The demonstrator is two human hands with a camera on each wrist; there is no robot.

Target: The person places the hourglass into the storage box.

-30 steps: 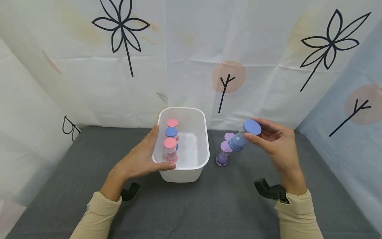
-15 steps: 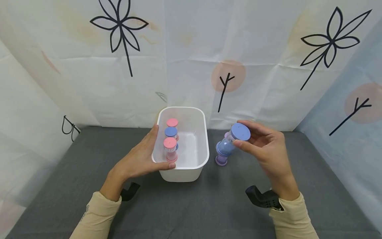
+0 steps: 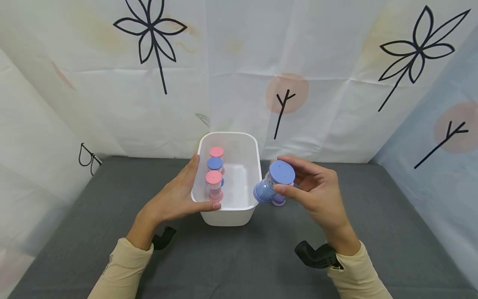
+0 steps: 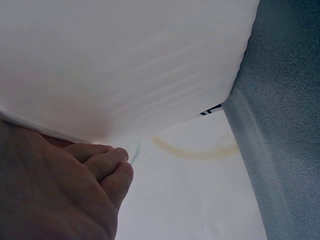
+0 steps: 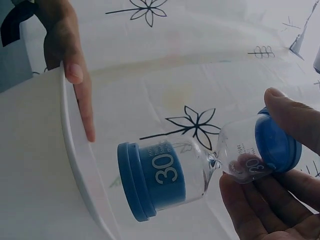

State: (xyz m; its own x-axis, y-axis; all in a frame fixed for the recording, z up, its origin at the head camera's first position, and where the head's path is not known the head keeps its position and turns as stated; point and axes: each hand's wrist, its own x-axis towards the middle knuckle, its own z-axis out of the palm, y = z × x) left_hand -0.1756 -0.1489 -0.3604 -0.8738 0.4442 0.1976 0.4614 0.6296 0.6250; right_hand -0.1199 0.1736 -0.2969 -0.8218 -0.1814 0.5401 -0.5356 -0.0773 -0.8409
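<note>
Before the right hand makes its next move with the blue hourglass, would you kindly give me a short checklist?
1. Grip: ok; the right hand pinches the blue hourglass by one cap.
2. Hourglass upright: not ok; it is tilted.
3. White bin steadied: ok; the left hand holds its rim.
4. Space inside: ok; three hourglasses line its left side, with bare floor to their right.
5. Lower cap clear of the rim: cannot tell; they overlap in the head view.
6. Clear of the purple hourglass: cannot tell; it is partly hidden.

Grey cloth (image 3: 239, 261), pale creased backdrop (image 3: 239, 45), black outlined flowers (image 3: 151, 27), twigs (image 3: 283, 106) across peach circles (image 3: 272, 93)
</note>
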